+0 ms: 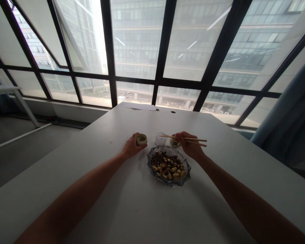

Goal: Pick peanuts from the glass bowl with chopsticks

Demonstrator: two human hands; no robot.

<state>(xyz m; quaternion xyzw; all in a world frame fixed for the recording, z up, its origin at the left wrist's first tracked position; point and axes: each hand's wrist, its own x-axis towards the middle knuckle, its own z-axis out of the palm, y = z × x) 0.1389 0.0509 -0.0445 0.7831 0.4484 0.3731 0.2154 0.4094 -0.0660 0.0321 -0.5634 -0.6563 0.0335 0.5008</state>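
Note:
My left hand is closed round the side of a small cup on the white table. In my right hand is a pair of chopsticks, their tips pointing left over a clear faceted glass. Just behind the right fingers stands a second small cup with dark lettering, partly hidden by that hand. Between my forearms sits a scalloped glass bowl, with peanuts on its near side and dark seeds or shells on its far side. Nothing is visible between the chopstick tips.
The white table reaches to the windows, with papers and two dark round holes at its far end. A blue curtain hangs at right. Another white table stands at left.

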